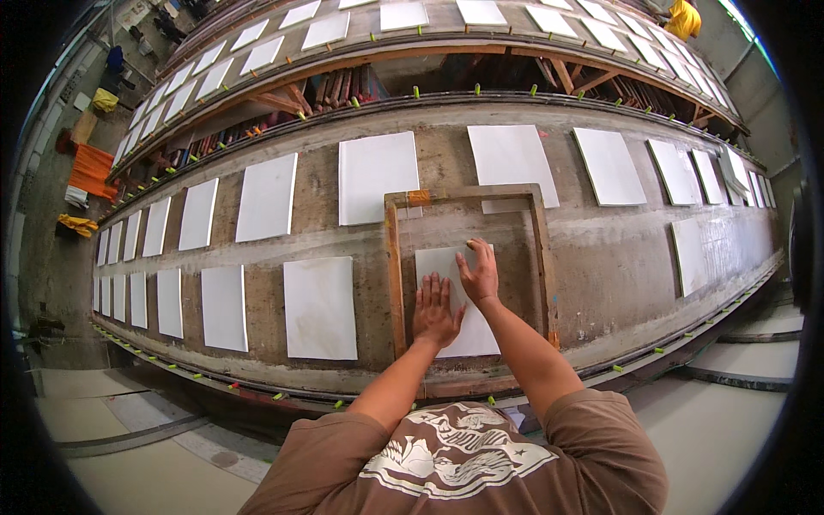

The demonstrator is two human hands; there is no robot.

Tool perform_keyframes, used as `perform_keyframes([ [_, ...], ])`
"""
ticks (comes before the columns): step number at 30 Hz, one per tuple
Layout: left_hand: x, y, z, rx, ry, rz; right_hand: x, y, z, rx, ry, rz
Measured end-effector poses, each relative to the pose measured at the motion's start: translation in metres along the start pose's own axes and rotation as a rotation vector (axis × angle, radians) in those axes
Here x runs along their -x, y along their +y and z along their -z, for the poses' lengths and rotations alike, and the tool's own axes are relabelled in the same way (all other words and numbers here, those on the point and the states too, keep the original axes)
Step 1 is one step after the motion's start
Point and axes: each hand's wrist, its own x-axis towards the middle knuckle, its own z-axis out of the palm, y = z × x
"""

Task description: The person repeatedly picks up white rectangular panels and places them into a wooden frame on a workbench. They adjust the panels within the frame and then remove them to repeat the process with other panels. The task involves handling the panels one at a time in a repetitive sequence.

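Observation:
A wooden frame (394, 283) lies on the long table in front of me, with orange tape at its far left and near right corners. Inside it is a white rectangular sheet (468, 335). My left hand (436, 313) rests flat on the left part of this sheet, fingers spread and pointing away from me. To its right, my right hand (481, 273) is over the sheet's far right part with its fingers bent together. A tiny yellowish spot shows at those fingertips; what they pinch, if anything, is too small to make out.
The long brown table (601, 283) carries two rows of white sheets (320, 307), with green clips (339, 403) along its edges. Beyond it a second table (446, 41) holds more sheets. A person in yellow (682, 19) stands far right. Orange cloth (90, 172) hangs at far left.

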Motion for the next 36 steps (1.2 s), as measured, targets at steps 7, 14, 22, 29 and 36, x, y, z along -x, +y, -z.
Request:
perform_keyframes([
  [7,-0.001,0.003,0.012,-0.042,-0.031,-0.035,-0.043,-0.048,-0.058,-0.642,-0.27,-0.284],
  [14,-0.004,-0.001,0.004,0.018,0.057,-0.045,-0.046,-0.028,-0.101,-0.593,-0.398,-0.235],
  [22,0.002,0.001,-0.004,0.018,0.101,-0.03,-0.05,0.027,-0.048,-0.648,-0.015,-0.195],
  [29,-0.004,0.0,-0.005,-0.018,0.153,-0.052,0.036,0.016,0.025,-0.28,-0.017,-0.136],
  [36,0.001,0.002,0.001,0.011,0.163,-0.058,0.13,0.004,0.052,-0.251,-0.109,-0.156],
])
